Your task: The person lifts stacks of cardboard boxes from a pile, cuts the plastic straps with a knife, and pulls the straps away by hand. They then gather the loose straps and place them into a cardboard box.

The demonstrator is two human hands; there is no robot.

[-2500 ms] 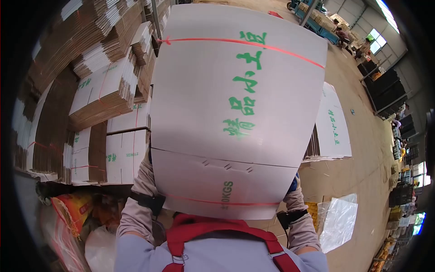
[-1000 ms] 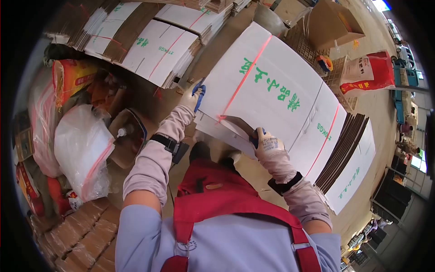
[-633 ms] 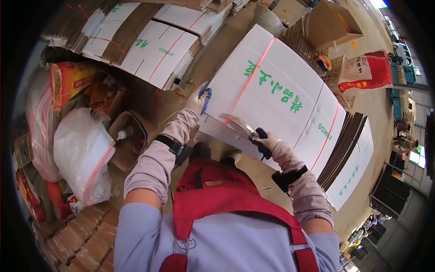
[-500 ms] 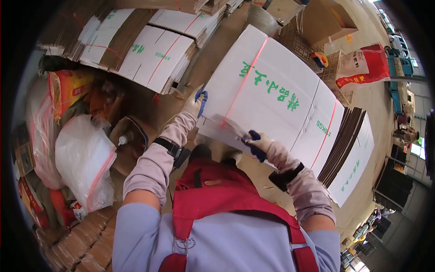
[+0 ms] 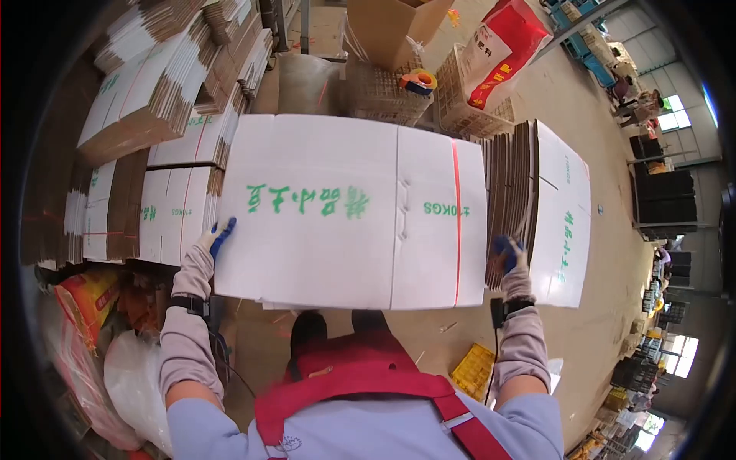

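A stack of white flat cartons (image 5: 307, 253) with green lettering lies crosswise before me, a pink strap (image 5: 458, 222) around its right part. My left hand (image 5: 221, 236), in a white and blue glove, grips the left edge of this stack. Just beyond its right edge is my right hand (image 5: 510, 253), also gloved, with curled fingers beside the brown edges of another carton bundle (image 5: 563, 222). What those fingers hold, if anything, I cannot make out.
More carton stacks (image 5: 172, 201) stand at the left. Behind are a tape roll (image 5: 418, 80) on a crate, an open cardboard box (image 5: 391, 31) and a red and white sack (image 5: 502, 54). A yellow crate (image 5: 473, 369) and plastic bags (image 5: 138, 383) lie nearer me.
The carton stack has turned from slanting to crosswise, and its left strap no longer shows. My right hand has moved from the front edge to the right end; my left stays at the left edge.
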